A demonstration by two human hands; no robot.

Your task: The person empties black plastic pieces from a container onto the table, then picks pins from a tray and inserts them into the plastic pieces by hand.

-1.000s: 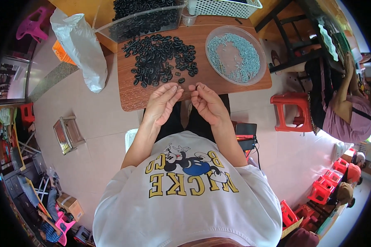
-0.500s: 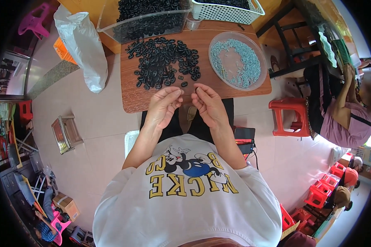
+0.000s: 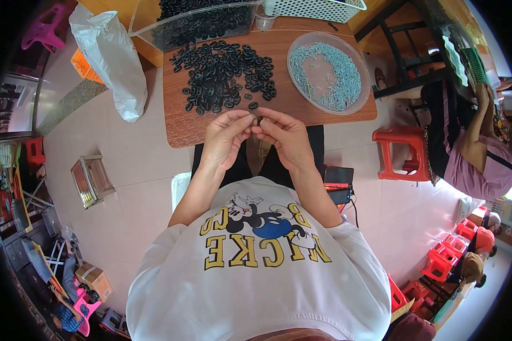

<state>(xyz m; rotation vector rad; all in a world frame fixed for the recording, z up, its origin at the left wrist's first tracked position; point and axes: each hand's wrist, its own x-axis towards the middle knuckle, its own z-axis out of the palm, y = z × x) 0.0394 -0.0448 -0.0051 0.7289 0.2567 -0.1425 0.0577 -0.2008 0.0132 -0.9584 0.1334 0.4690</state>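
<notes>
My left hand (image 3: pixel 226 139) and my right hand (image 3: pixel 286 138) meet at the near edge of a brown wooden table (image 3: pixel 179 126). Between the right thumb and fingers is a small black oval piece (image 3: pixel 260 120). The left fingertips are pinched beside it; whatever they hold is too small to make out. A single black oval piece (image 3: pixel 253 105) lies just beyond the fingertips. Farther back spreads a pile of similar black pieces (image 3: pixel 210 79), which seem to have two holes each. To the right sits a round clear tray (image 3: pixel 318 74) of small pale-blue rod-like parts.
A clear bin (image 3: pixel 145 28) and a white perforated basket (image 3: pixel 313 10), both with black pieces, stand at the back beside a small clear cup (image 3: pixel 264 23). A white bag (image 3: pixel 111 62) is left of the table. A red stool (image 3: pixel 404 149) and another person (image 3: pixel 472 153) are at right.
My hands have come together, so the black piece in the right fingers now meets the left fingertips. The view has shifted slightly.
</notes>
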